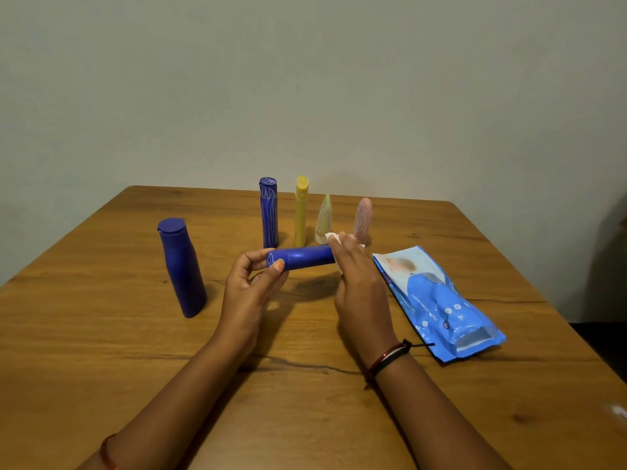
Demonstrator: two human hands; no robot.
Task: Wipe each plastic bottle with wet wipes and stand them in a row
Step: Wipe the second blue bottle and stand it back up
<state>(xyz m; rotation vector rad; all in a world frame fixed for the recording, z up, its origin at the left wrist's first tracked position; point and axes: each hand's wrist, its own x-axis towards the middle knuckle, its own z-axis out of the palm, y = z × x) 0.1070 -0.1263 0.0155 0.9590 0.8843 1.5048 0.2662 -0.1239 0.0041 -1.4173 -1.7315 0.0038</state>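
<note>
A blue cylindrical bottle (pixel 303 257) lies level above the table between both hands. My left hand (pixel 252 286) pinches its left end with thumb and fingers. My right hand (pixel 356 276) holds a white wet wipe (pixel 333 237) wrapped against the bottle's right end. Behind them stand a patterned blue bottle (pixel 269 213), a yellow bottle (pixel 301 212), a pale green tube (pixel 324 219) and a pink tube (pixel 363 218) in a row. A larger blue bottle (pixel 181 268) with a flip cap stands apart at the left.
A blue pack of wet wipes (pixel 437 303) lies flat to the right of my right hand. The wooden table (pixel 305 401) ends at a plain wall behind the row of bottles.
</note>
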